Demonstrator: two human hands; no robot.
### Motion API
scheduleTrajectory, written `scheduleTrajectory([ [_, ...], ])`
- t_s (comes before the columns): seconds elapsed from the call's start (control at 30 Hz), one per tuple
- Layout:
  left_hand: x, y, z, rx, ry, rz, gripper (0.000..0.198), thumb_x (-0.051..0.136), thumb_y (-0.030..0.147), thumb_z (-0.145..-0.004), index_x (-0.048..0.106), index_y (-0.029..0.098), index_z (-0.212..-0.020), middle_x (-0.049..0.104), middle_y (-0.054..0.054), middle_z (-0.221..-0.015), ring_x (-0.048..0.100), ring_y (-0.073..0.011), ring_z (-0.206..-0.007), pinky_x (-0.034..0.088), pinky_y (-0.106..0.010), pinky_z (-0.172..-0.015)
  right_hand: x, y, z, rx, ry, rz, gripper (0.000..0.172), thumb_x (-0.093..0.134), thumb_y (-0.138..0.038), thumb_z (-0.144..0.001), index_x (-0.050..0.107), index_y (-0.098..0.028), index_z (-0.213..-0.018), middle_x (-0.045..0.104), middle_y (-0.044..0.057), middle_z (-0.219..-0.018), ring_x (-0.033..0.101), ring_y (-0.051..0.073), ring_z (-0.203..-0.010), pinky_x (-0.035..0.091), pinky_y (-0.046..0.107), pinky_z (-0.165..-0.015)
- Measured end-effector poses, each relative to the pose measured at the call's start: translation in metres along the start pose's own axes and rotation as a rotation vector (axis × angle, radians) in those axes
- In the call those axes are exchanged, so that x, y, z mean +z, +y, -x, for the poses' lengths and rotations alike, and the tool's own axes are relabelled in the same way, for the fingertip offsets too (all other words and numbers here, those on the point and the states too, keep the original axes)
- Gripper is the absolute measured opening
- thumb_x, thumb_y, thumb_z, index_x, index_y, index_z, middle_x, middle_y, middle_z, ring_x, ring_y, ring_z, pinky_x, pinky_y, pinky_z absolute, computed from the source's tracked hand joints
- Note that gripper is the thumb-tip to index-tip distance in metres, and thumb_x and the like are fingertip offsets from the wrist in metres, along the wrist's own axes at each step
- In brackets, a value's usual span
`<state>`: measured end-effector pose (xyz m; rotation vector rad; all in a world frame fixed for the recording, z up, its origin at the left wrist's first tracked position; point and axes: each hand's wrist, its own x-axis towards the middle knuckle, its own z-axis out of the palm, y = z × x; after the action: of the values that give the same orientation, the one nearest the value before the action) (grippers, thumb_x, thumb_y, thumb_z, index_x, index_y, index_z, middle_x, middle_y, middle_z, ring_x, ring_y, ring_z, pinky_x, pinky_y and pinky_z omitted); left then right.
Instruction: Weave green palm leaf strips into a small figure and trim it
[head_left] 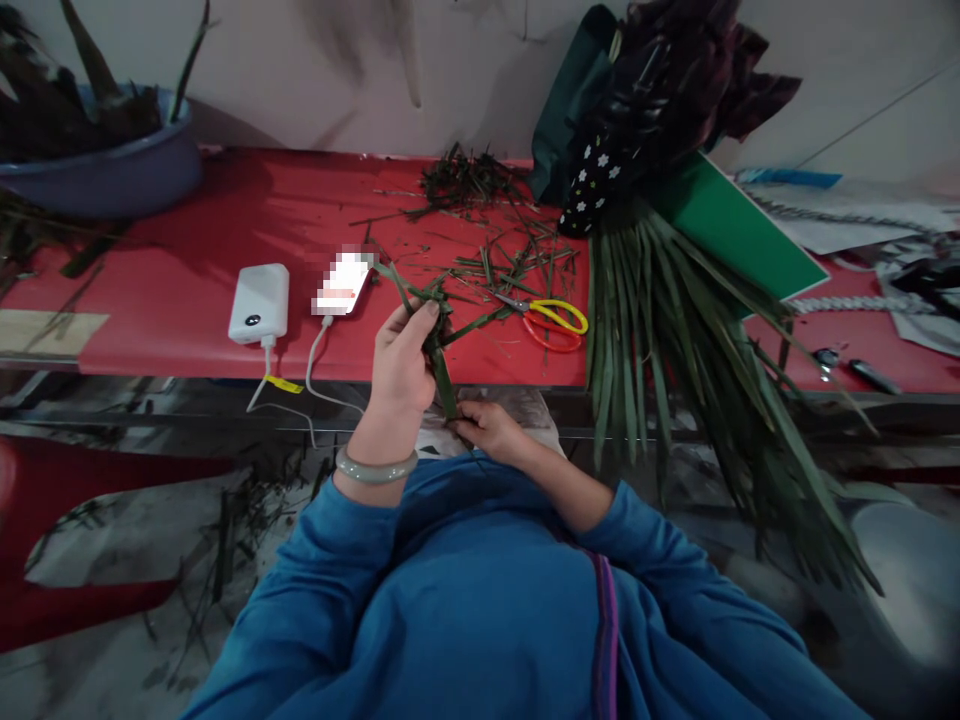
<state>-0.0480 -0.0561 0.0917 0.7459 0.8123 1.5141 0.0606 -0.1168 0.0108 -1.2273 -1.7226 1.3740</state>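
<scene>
Gripping a folded green palm-leaf strip (441, 345) just above the red desk (187, 250) edge, left hand (401, 365) pinches its top, right hand (487, 428) its bottom; yellow-and-orange scissors (551, 322) lie nearby.

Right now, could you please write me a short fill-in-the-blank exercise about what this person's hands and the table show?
1. The left hand and the right hand both hold a green leaf strip, and the left wrist wears a pale ____.
2. The scissors on the red table have one yellow handle and one ____ handle.
3. The white power bank lies to the ____ of the phone.
4. The long leaf bundle hangs over the table's ____ edge.

Missing words: bangle; red; left; front
</scene>
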Motion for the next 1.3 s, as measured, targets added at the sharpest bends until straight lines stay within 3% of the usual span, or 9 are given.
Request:
scheduleTrajectory([
  [0.17, -0.001, -0.002, 0.002, 0.021, -0.015, -0.031, 0.015, 0.067, 0.027, -0.062, 0.058, 0.019, -0.070, 0.060, 0.004, -0.063, 0.057, -0.0063, -0.057, 0.047, -0.019, -0.057, 0.004, -0.001, -0.001, -0.016, -0.038, 0.020, 0.008, 0.050, -0.017, -0.075, 0.057, -0.014, -0.072, 0.047, -0.004, -0.061, 0.041, 0.006, -0.056, 0.033, 0.018, -0.054],
  [0.4, 0.000, -0.003, 0.004, 0.015, -0.018, -0.047, 0.014, 0.068, 0.027, -0.062, 0.059, 0.019, -0.068, 0.059, 0.004, -0.061, 0.056, -0.0069, -0.056, 0.046, -0.020, -0.055, 0.011, 0.005, -0.004, -0.022, -0.061, 0.034, 0.012, 0.051, -0.024, -0.077, 0.058, -0.014, -0.074, 0.053, -0.003, -0.062, 0.046, 0.008, -0.059, 0.037, 0.019, -0.056],
  [0.53, -0.001, -0.006, -0.003, -0.008, -0.038, -0.038, 0.015, 0.068, 0.028, -0.062, 0.059, 0.019, -0.069, 0.059, 0.003, -0.062, 0.058, -0.0080, -0.058, 0.045, -0.020, -0.054, 0.010, 0.011, -0.007, 0.021, 0.047, 0.081, 0.013, 0.048, -0.023, -0.077, 0.058, -0.015, -0.074, 0.056, -0.001, -0.064, 0.050, 0.009, -0.061, 0.038, 0.020, -0.057],
  [0.77, -0.004, -0.015, -0.014, -0.059, -0.059, 0.009, 0.019, 0.068, 0.023, -0.061, 0.062, 0.018, -0.078, 0.063, 0.002, -0.068, 0.058, -0.0070, -0.060, 0.044, -0.019, -0.054, -0.011, 0.009, -0.001, 0.018, 0.297, 0.020, 0.032, 0.052, -0.022, -0.072, 0.054, -0.018, -0.104, 0.064, 0.005, -0.096, 0.059, 0.014, -0.082, 0.046, 0.028, -0.076],
  [0.97, -0.009, -0.014, -0.015, 0.014, -0.044, -0.037, 0.023, 0.070, 0.026, -0.059, 0.063, 0.019, -0.080, 0.063, 0.002, -0.069, 0.056, -0.0056, -0.060, 0.044, -0.018, -0.055, -0.025, -0.002, 0.014, -0.036, 0.349, 0.035, 0.040, 0.047, -0.014, -0.071, 0.051, -0.017, -0.110, 0.061, 0.008, -0.107, 0.058, 0.015, -0.094, 0.045, 0.031, -0.085],
  [1.17, -0.010, -0.019, -0.012, 0.001, -0.053, -0.071, 0.026, 0.071, 0.028, -0.058, 0.063, 0.019, -0.081, 0.064, 0.001, -0.072, 0.057, -0.0056, -0.061, 0.044, -0.017, -0.055, -0.024, -0.027, 0.030, -0.067, 0.298, 0.058, 0.036, 0.050, -0.021, -0.074, 0.052, -0.018, -0.111, 0.062, 0.008, -0.104, 0.059, 0.016, -0.095, 0.047, 0.031, -0.083],
  [1.3, -0.010, -0.019, -0.010, -0.021, -0.061, -0.068, 0.023, 0.070, 0.026, -0.060, 0.062, 0.019, -0.081, 0.063, 0.001, -0.070, 0.057, -0.0053, -0.059, 0.043, -0.017, -0.053, -0.041, -0.075, 0.063, -0.177, 0.048, 0.234, 0.034, 0.053, -0.024, -0.075, 0.055, -0.024, -0.110, 0.063, 0.004, -0.103, 0.059, 0.016, -0.092, 0.046, 0.031, -0.082],
])
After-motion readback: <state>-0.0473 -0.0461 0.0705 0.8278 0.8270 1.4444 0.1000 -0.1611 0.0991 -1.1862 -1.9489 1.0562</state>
